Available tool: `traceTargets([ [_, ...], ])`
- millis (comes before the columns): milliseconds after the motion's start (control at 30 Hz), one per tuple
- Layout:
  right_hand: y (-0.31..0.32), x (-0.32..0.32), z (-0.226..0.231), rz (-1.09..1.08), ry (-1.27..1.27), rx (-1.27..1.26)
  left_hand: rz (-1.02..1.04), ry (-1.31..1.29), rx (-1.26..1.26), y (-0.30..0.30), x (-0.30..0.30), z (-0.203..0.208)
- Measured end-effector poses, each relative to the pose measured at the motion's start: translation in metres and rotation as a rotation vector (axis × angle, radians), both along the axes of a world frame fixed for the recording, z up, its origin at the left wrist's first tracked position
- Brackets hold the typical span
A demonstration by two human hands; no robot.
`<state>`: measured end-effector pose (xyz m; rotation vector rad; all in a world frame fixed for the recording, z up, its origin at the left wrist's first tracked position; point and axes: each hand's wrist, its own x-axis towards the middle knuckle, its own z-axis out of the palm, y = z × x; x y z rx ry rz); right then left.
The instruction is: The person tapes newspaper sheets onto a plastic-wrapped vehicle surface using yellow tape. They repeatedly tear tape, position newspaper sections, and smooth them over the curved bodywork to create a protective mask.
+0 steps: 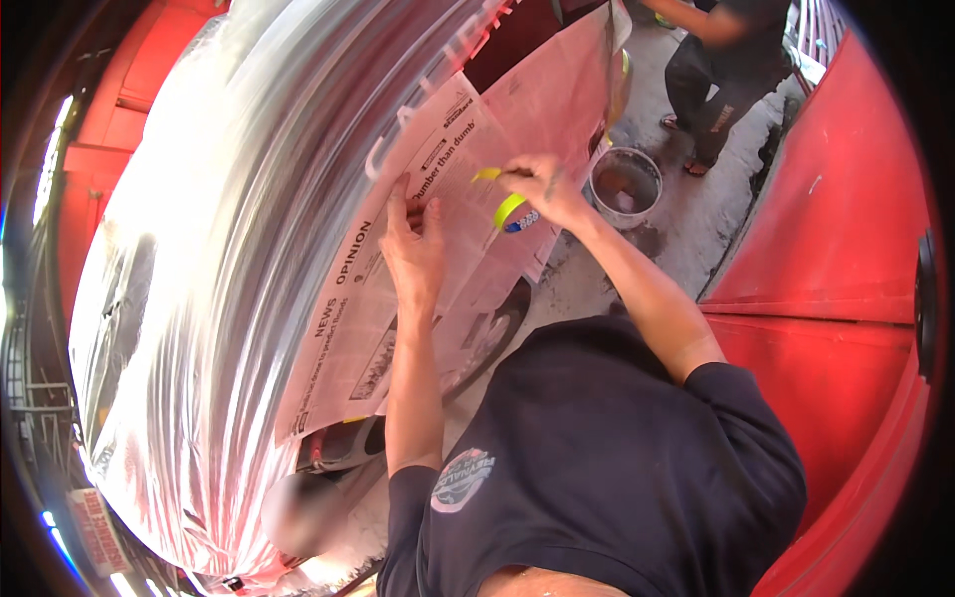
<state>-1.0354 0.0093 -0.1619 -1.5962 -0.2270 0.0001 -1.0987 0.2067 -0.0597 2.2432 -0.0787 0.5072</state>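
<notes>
Newspaper sheets (348, 328) cover the lower side of a large body, probably a vehicle, below clear plastic sheeting (229, 199). My left hand (413, 249) lies against the newspaper with its index finger stretched up along the paper's upper edge. To its right, my right hand (549, 189) pinches yellow masking tape (487, 174). A short strip sticks out leftward from those fingers, and the tape roll (510, 211) hangs just below them, apart from my left hand. Whether the strip touches the paper, I cannot tell.
A dirty white bucket (626, 186) stands on the rough grey floor ahead right. Beyond it is another person in dark clothes (711, 90). Red panels (816, 219) rise close on my right. Under the paper's lower edge a dark tyre (505, 323) partly shows.
</notes>
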Motion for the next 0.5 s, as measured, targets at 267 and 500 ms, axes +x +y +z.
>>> traceTargets([
  [267, -0.005, 0.060, 0.023, 0.112, 0.100, 0.667, -0.046, -0.115, 0.423, -0.017, 0.041, 0.020],
  [500, 0.002, 0.086, 0.028, 0.103, 0.133, 0.613, -0.111, -0.276, 0.537, -0.043, 0.086, 0.027],
])
